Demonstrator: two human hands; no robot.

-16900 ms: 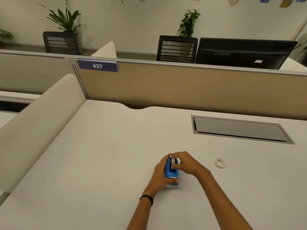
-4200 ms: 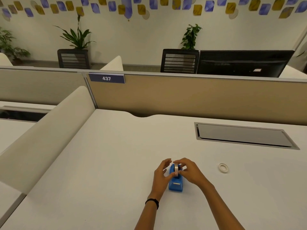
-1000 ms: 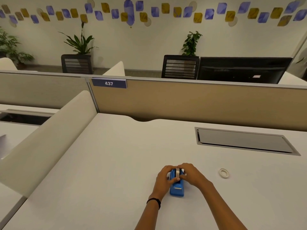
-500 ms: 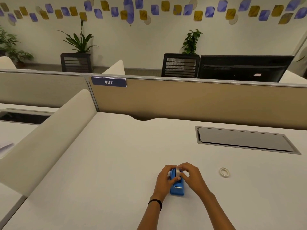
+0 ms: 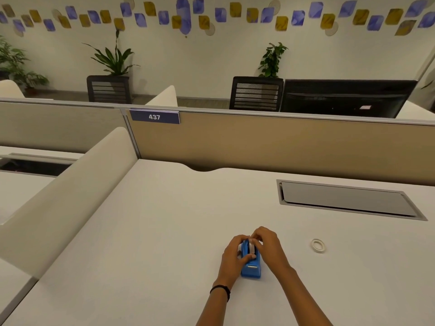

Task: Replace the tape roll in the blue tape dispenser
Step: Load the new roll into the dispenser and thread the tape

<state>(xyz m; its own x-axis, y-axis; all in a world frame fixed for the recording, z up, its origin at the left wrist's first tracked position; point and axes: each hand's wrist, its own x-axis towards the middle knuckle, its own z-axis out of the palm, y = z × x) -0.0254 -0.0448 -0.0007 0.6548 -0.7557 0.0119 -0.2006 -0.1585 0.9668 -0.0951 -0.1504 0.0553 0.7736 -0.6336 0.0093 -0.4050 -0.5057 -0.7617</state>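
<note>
A small blue tape dispenser (image 5: pixel 252 269) stands on the white desk (image 5: pixel 146 231), its cutter end toward me. A pale tape roll (image 5: pixel 252 248) sits upright in its slot. My left hand (image 5: pixel 231 257) clasps the dispenser's left side, thumb laid across its top. My right hand (image 5: pixel 268 243) covers the right side, fingers pinched on the top of the roll. A thin empty tape ring (image 5: pixel 318 245) lies flat on the desk to the right of my hands.
A grey cable hatch (image 5: pixel 348 201) is set into the desk at the back right. A tan partition (image 5: pixel 270 147) closes the far edge, a white curved divider (image 5: pixel 66 196) the left side. Beyond stand a dark monitor (image 5: pixel 346 97) and chairs.
Both hands stay on the dispenser. My right fingers have shifted slightly on top of the roll, and the roll sits lower in the slot than several seconds ago.
</note>
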